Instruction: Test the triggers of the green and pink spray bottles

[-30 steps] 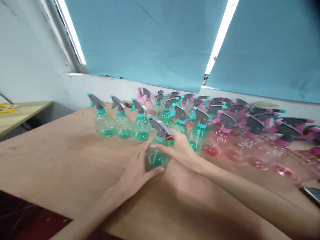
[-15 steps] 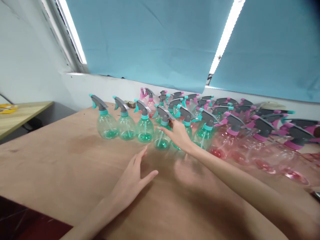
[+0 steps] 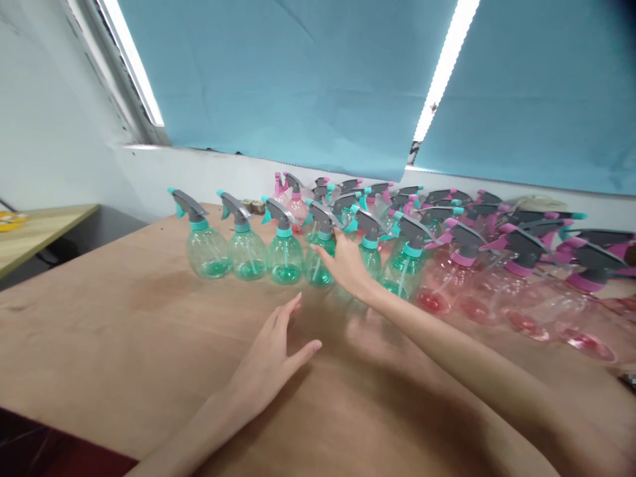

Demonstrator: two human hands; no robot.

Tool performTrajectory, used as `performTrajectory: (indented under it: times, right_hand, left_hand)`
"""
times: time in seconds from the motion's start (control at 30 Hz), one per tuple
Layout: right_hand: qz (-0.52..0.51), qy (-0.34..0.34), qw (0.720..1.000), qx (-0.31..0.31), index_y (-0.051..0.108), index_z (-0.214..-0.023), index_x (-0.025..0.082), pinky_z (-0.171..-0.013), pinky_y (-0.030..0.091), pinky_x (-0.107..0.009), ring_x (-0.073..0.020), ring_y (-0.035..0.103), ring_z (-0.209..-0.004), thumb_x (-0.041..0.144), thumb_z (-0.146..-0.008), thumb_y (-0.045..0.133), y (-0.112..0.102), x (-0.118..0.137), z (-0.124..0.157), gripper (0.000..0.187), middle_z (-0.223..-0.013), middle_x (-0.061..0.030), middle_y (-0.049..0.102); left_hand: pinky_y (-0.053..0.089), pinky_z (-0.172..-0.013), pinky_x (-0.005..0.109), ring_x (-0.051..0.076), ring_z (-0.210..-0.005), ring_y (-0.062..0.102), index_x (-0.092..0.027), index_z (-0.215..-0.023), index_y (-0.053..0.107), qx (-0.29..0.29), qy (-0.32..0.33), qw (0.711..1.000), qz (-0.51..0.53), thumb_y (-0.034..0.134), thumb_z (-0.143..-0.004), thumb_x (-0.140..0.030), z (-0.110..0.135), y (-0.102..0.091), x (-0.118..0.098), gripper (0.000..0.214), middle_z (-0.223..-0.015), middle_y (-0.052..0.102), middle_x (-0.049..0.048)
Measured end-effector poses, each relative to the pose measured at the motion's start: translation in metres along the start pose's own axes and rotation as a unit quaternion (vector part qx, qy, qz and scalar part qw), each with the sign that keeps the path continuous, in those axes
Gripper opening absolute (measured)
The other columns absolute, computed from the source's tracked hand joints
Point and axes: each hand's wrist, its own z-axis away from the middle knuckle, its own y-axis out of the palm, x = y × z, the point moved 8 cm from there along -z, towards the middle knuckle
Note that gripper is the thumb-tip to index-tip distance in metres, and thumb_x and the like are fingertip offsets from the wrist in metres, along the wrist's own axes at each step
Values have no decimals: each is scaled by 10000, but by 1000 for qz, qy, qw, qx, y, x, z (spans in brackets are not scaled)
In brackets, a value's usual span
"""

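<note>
One green spray bottle (image 3: 318, 268) stood upright on the desk (image 3: 124, 331), fourth from the left in the front row, and the right hand (image 3: 348, 265) had its thumb and forefinger up by the neck. Couldn't tell if that was a proper grip or just a touch. The left hand (image 3: 268, 358) was closer to the near edge, well apart from the other one, thumb and fingers spread.

Three more green bottles (image 3: 248, 255) lined up to the left, another two green ones (image 3: 407, 268) sat to the right, then a bunch of pink bottles (image 3: 519, 267). More of both colors were crammed behind. Past those: white wall (image 3: 218, 171), big blue sheets (image 3: 298, 86), bright light strip (image 3: 447, 73). Off left, a paler desk (image 3: 54, 225) had something yellow (image 3: 10, 221) on it.
</note>
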Motion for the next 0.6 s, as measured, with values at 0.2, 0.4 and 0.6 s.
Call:
performTrajectory:
  times: [0.2, 0.4, 0.6]
  right_hand:
    - [17, -4, 1000, 24, 351, -1397, -30, -1026, 399, -447, -328, 472, -1290, 333, -878, 578, -18, 17, 28, 672, -1386, -282, 483]
    - [12, -60, 998, 21, 613, -1177, 143, -853, 514, -371, -233, 662, -992, 291, -886, 565, -65, 33, 49, 330, -1120, -99, 701]
    - [161, -26, 984, -69, 630, -1144, 179, -716, 483, -379, -232, 674, -800, 337, -876, 568, -121, 23, 18, 318, -1120, -85, 699]
  left_hand:
    - [373, -1031, 531, 324, -1278, 462, -284, -1449, 260, -2, 9, 1000, -6, 589, -884, -471, -4, 2, -1, 680, -1413, 455, 122]
    - [374, -1042, 500, 312, -1296, 445, -249, -1445, 275, 19, 3, 1000, 7, 598, -866, -496, -5, 7, -9, 708, -1426, 446, 125]
    - [363, -1041, 510, 312, -1298, 435, -279, -1447, 261, 26, 23, 999, -10, 576, -890, -482, -7, 10, -23, 671, -1427, 437, 113]
